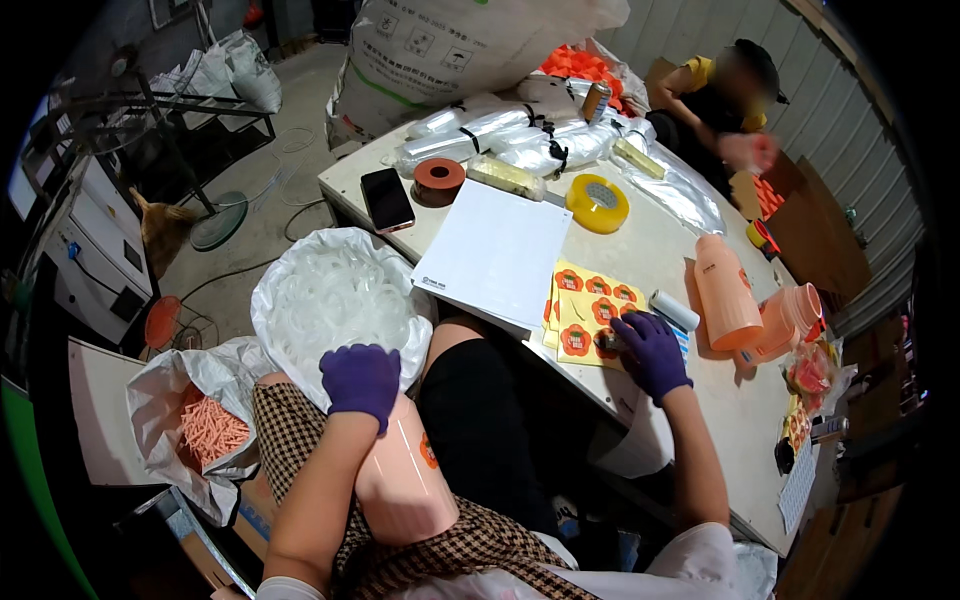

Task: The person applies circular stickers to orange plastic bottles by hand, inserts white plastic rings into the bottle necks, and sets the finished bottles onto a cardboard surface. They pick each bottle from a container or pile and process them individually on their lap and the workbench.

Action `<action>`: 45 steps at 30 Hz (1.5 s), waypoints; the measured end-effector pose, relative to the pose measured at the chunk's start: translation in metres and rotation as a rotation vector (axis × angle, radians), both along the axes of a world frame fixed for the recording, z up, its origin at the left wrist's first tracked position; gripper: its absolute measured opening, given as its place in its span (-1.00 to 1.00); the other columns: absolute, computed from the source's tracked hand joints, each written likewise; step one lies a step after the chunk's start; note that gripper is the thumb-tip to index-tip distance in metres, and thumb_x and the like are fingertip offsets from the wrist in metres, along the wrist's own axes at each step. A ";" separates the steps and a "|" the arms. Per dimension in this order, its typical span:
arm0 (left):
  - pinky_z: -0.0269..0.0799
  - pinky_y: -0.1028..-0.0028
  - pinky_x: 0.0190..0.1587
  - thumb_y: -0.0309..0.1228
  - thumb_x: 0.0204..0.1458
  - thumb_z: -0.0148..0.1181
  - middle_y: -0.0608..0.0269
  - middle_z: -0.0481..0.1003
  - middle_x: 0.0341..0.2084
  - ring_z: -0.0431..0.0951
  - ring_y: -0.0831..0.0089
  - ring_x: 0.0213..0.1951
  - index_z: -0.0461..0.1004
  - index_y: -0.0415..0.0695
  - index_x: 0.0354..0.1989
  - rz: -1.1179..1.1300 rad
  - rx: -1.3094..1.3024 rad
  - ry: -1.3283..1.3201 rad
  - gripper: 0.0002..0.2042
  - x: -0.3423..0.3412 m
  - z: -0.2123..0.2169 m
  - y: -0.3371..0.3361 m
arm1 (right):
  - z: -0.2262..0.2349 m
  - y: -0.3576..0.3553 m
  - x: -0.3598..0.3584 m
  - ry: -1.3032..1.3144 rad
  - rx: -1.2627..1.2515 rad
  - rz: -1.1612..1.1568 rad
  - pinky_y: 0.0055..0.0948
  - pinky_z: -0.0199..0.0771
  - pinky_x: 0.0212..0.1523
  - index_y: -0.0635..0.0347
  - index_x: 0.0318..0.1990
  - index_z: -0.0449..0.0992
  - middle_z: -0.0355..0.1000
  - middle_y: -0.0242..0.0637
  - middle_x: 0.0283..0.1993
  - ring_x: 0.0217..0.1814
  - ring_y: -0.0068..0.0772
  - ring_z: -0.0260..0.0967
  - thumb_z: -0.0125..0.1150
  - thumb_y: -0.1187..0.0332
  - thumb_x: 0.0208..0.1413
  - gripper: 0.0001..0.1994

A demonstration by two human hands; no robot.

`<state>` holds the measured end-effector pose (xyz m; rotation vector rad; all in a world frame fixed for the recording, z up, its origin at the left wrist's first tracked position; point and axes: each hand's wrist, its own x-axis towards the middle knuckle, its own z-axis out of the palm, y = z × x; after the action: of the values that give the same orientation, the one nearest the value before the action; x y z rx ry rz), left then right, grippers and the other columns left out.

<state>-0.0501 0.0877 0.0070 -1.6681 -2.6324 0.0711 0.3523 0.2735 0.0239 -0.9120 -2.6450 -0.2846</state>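
A pink bottle point(402, 485) with an orange flower sticker lies tilted on my lap. My left hand point(362, 384), in a purple glove, is curled round its upper end, which the glove mostly hides. In a purple glove too, my right hand point(650, 352) rests at the right edge of a yellow sticker sheet point(572, 318) bearing orange flower stickers. Its bent fingers pinch at the sheet near a lower sticker; a small dark patch shows at the fingertips. Other sheets lie under this one. A white pad of paper point(492, 250) sits beside them, farther left.
A white bag point(268, 320) of clear rings and a sack point(150, 420) of pink sticks stand left. On the table are yellow tape point(597, 204), a brown roll point(438, 182), a phone point(387, 199), plastic film rolls point(470, 135) and a standing pink bottle point(726, 295). Another person point(715, 110) sits far right.
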 end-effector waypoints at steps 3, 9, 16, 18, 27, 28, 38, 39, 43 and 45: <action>0.42 0.13 0.03 -0.19 0.07 0.27 0.16 0.61 -0.14 0.58 0.14 -0.06 0.60 -0.06 -0.17 -0.393 0.449 -0.173 -0.75 -0.005 0.005 0.008 | -0.005 0.023 0.008 -0.120 -0.184 -0.045 -0.13 0.53 -0.07 -0.03 0.01 0.60 0.54 -0.21 -0.11 -0.09 -0.08 0.52 0.35 0.42 -0.05 -0.62; 0.43 0.16 0.22 -0.24 -0.04 0.39 0.05 0.47 0.17 0.50 0.02 0.17 0.57 0.09 0.11 -0.583 0.451 -0.434 -0.54 -0.052 0.007 0.093 | 0.013 0.019 -0.063 0.231 -0.188 0.210 -0.21 0.59 -0.17 -0.04 0.11 0.57 0.52 -0.18 -0.09 -0.13 -0.08 0.55 0.29 0.51 -0.04 -0.53; 0.47 0.26 0.17 -0.46 -0.22 0.51 0.05 0.40 0.16 0.52 0.05 0.12 0.59 0.07 0.08 -0.632 0.066 -0.545 -0.45 -0.064 0.009 0.149 | 0.014 0.034 -0.197 0.069 -0.231 0.425 -0.18 0.58 -0.22 -0.26 0.08 0.64 0.52 -0.28 -0.10 -0.16 -0.13 0.55 0.32 0.11 0.18 -0.69; 0.49 0.22 0.09 -0.49 -0.20 0.48 0.04 0.40 0.10 0.53 0.04 0.07 0.55 -0.02 -0.14 -0.670 0.054 -0.522 -0.62 -0.063 0.012 0.148 | 0.008 0.042 -0.211 0.019 -0.245 0.446 -0.19 0.58 -0.22 -0.28 0.05 0.65 0.52 -0.31 -0.12 -0.17 -0.16 0.55 0.30 0.11 0.20 -0.72; 0.51 0.24 0.07 -0.51 -0.25 0.52 0.06 0.37 0.13 0.55 0.03 0.04 0.51 -0.06 -0.29 -0.649 0.040 -0.557 -0.67 -0.064 0.016 0.156 | 0.001 0.045 -0.231 -0.064 -0.190 0.431 -0.20 0.57 -0.26 -0.41 0.06 0.64 0.49 -0.35 -0.20 -0.23 -0.18 0.54 0.22 0.11 0.25 -0.75; 0.51 0.23 0.08 -0.50 -0.27 0.52 0.06 0.37 0.14 0.55 0.03 0.05 0.53 -0.06 -0.27 -0.655 0.008 -0.540 -0.65 -0.065 0.016 0.156 | -0.001 0.044 -0.232 -0.078 -0.181 0.413 -0.20 0.56 -0.26 -0.42 0.06 0.64 0.48 -0.34 -0.20 -0.22 -0.17 0.53 0.22 0.11 0.25 -0.75; 0.56 0.36 0.07 -0.43 -0.26 0.56 0.01 0.37 0.23 0.54 0.19 0.12 0.34 -0.10 0.35 -0.519 0.019 -0.784 -0.14 -0.080 0.036 0.140 | -0.010 0.063 -0.230 0.962 -0.974 -0.123 -0.56 0.28 -0.35 0.10 0.35 0.44 0.34 -0.45 -0.41 -0.43 -0.58 0.20 0.07 0.31 0.40 -0.60; 0.57 0.37 0.05 -0.41 -0.10 0.50 0.06 0.34 0.30 0.52 0.27 0.15 0.13 -0.01 0.50 -0.455 0.113 -0.882 -0.07 -0.084 0.034 0.128 | -0.005 0.056 -0.226 1.068 -0.954 -0.037 -0.59 0.24 -0.36 0.12 0.35 0.45 0.28 -0.51 -0.39 -0.41 -0.66 0.15 0.06 0.30 0.42 -0.60; 0.54 0.43 0.06 -0.41 0.14 0.36 0.19 0.50 0.11 0.54 0.39 0.09 0.44 -0.10 0.29 -0.374 0.585 -1.259 -0.49 -0.113 0.011 0.044 | 0.015 -0.005 -0.200 0.667 -0.244 0.521 -0.41 0.36 -0.30 0.07 0.17 0.63 0.37 -0.32 -0.23 -0.35 -0.37 0.31 0.26 0.40 0.18 -0.62; 0.55 0.37 0.01 -0.29 0.18 0.33 0.21 0.53 0.01 0.56 0.42 0.01 0.55 -0.18 0.12 -0.381 0.715 -1.232 -0.62 -0.112 -0.001 -0.007 | 0.023 -0.049 -0.185 0.343 -0.224 0.552 -0.34 0.38 -0.30 -0.16 0.06 0.69 0.39 -0.29 -0.23 -0.34 -0.21 0.36 0.36 0.37 -0.01 -0.59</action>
<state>-0.1626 0.0812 0.0062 -2.1440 -2.1235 -2.1811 0.1672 0.2244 0.0467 -0.2256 -2.5013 0.2807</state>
